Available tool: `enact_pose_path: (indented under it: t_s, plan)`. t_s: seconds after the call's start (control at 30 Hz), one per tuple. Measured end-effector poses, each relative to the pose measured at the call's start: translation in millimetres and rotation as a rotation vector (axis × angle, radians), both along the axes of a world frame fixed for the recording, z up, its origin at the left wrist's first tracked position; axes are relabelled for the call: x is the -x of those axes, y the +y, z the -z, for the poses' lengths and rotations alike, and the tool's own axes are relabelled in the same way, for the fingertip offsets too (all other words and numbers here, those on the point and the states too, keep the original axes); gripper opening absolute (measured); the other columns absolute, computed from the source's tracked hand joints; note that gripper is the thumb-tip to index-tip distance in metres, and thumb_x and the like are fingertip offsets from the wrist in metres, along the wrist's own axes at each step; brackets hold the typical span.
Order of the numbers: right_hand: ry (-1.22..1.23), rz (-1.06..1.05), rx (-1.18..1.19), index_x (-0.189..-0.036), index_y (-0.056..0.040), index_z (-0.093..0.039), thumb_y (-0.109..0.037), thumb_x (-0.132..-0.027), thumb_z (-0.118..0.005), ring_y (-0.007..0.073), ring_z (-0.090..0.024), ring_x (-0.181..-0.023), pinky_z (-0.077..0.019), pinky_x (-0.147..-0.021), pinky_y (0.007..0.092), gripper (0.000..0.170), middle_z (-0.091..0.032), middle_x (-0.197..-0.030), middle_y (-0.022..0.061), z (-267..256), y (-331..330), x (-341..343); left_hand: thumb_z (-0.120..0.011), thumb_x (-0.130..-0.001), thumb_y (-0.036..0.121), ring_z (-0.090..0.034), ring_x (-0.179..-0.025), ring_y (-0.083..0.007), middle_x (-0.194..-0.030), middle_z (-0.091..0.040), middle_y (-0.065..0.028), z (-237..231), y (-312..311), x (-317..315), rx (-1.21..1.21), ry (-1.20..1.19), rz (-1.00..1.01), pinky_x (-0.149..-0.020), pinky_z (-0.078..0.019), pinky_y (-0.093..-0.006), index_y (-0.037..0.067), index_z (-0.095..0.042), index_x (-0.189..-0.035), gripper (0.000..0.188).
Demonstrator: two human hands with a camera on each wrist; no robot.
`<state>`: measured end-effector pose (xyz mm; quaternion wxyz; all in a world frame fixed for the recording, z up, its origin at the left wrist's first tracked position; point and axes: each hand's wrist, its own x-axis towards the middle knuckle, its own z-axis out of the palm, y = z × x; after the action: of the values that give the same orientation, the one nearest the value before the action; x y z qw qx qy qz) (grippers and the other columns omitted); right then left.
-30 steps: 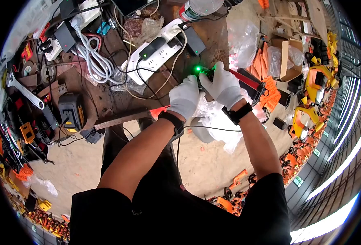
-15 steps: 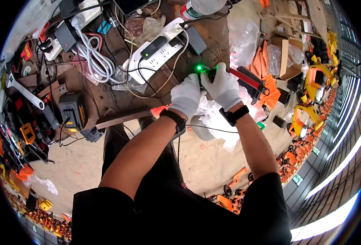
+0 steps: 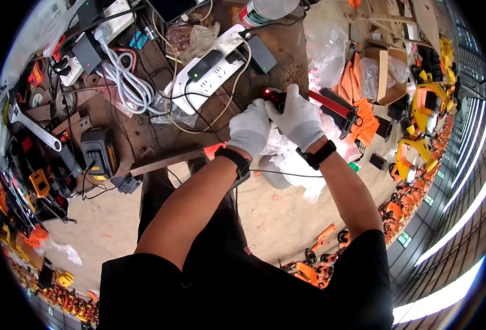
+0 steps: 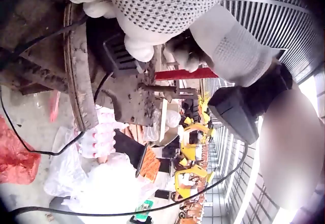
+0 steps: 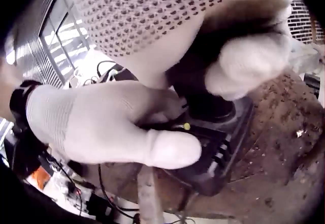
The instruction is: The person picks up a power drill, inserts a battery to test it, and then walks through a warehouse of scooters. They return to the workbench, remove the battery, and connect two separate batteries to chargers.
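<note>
Both hands wear white gloves and meet at a black tool at the bench's right part. In the right wrist view its slotted black base point(image 5: 216, 165) rests on the brown bench; the left hand point(image 5: 109, 122) holds this base, thumb along its top. The right hand point(image 3: 299, 118) grips the dark upright part, which its fingers largely cover. Beside the left hand point(image 3: 249, 130), a small red light point(image 3: 267, 92) glows on the tool. A red bar point(image 3: 333, 104) extends rightward past the right hand.
A white power strip point(image 3: 221, 74) with plugged adapters and loose cables lies left of the hands. Further left are a large wrench point(image 3: 34, 125) and a black-and-yellow battery point(image 3: 98, 153). White plastic bags point(image 3: 303, 170) lie below the bench edge, with an open carton point(image 3: 384, 77) at right.
The light at the tool has turned from green to red. Both hands keep their hold, with only slight shifts in position.
</note>
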<state>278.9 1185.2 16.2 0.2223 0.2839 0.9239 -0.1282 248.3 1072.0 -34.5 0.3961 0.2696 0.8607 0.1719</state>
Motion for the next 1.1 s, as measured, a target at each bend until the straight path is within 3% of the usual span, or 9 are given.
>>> enact_pose_path:
  t_s: [0.13, 0.23, 0.43, 0.7, 0.8, 0.9, 0.97, 1.1]
  plan:
    - [0.004, 0.030, 0.015, -0.104, 0.0010, -0.044, -0.056, -0.082, -0.065, 0.0412, -0.068, -0.081, -0.0559, -0.068, 0.0462, 0.065, -0.066, -0.091, 0.0259, -5.6, -5.5, 4.7, -0.067, -0.085, 0.037, -0.070, -0.086, -0.0302, -0.100, -0.067, -0.0125, 2.3, -1.4, 2.6, -0.015, -0.081, -0.029, -0.072, -0.0550, -0.0410, 0.005, -0.046, -0.108, 0.044]
    - [0.057, 0.097, 0.080, -0.121, 0.0028, -0.044, -0.057, -0.081, -0.066, 0.0429, -0.066, -0.089, -0.0547, -0.077, 0.0466, 0.075, -0.064, -0.102, 0.0264, -7.1, -5.3, 2.6, -0.067, -0.085, 0.036, -0.069, -0.089, -0.0303, -0.102, -0.067, -0.0128, 2.1, 0.3, 4.5, -0.001, -0.126, -0.039, -0.075, -0.0543, -0.0415, 0.005, -0.046, -0.109, 0.045]
    - [0.069, 0.065, 0.039, -0.129, -0.0011, -0.043, -0.058, -0.078, -0.068, 0.0428, -0.064, -0.098, -0.0524, -0.083, 0.0471, 0.080, -0.059, -0.113, 0.0283, -23.4, -5.3, 3.5, -0.063, -0.087, 0.037, -0.068, -0.092, -0.0315, -0.105, -0.066, -0.0133, -2.1, -1.8, 4.1, -0.025, -0.105, -0.038, -0.076, -0.0541, -0.0427, 0.006, -0.046, -0.110, 0.042]
    - [0.118, 0.073, 0.022, -0.132, -0.0037, -0.042, -0.046, -0.076, -0.074, 0.0412, -0.062, -0.100, -0.0517, -0.082, 0.0471, 0.078, -0.056, -0.115, 0.0247, -49.1, -12.3, -8.0, -0.062, -0.088, 0.036, -0.068, -0.088, -0.0340, -0.100, -0.066, -0.0143, 3.2, -4.3, -1.1, -0.059, -0.037, -0.039, -0.071, -0.0548, -0.0439, 0.006, -0.046, -0.107, 0.040]
    - [0.204, 0.103, 0.025, -0.131, -0.0036, -0.042, -0.040, -0.077, -0.076, 0.0401, -0.062, -0.101, -0.0516, -0.082, 0.0461, 0.074, -0.056, -0.114, 0.0237, -54.4, -16.5, -18.8, -0.071, -0.083, 0.040, -0.070, -0.080, -0.0309, -0.091, -0.066, -0.0122, 1.9, -5.2, -0.5, -0.118, 0.037, -0.062, -0.066, -0.0560, -0.0420, 0.004, -0.046, -0.105, 0.048]
    - [0.318, 0.121, 0.024, -0.130, -0.0026, -0.044, -0.034, -0.078, -0.076, 0.0391, -0.062, -0.100, -0.0516, -0.080, 0.0450, 0.069, -0.057, -0.113, 0.0229, -62.1, -22.0, -33.1, -0.072, -0.082, 0.040, -0.070, -0.081, -0.0315, -0.093, -0.066, -0.0126, -9.6, -6.3, 5.9, -0.061, -0.001, -0.033, -0.068, -0.0559, -0.0415, 0.005, -0.046, -0.105, 0.050]
    - [0.372, 0.136, 0.010, -0.129, -0.0021, -0.044, -0.032, -0.078, -0.076, 0.0387, -0.062, -0.099, -0.0515, -0.079, 0.0444, 0.067, -0.058, -0.112, 0.0225, -67.3, -24.9, -45.9, -0.070, -0.085, 0.036, -0.068, -0.089, -0.0340, -0.104, -0.063, -0.0174, -16.8, -13.5, 9.2, -0.075, -0.056, 0.024, -0.071, -0.0547, -0.0443, 0.004, -0.045, -0.108, 0.046]
    - [0.440, 0.262, 0.041, -0.126, -0.0023, -0.048, -0.029, -0.080, -0.075, 0.0353, -0.063, -0.092, -0.0513, -0.076, 0.0420, 0.060, -0.060, -0.103, 0.0209, -72.2, -32.4, -76.2, -0.070, -0.084, 0.028, -0.065, -0.089, -0.0358, -0.107, -0.056, -0.0179, -23.3, -25.7, 7.9, -0.143, 0.035, 0.108, -0.074, -0.0538, -0.0461, 0.005, -0.045, -0.111, 0.044]
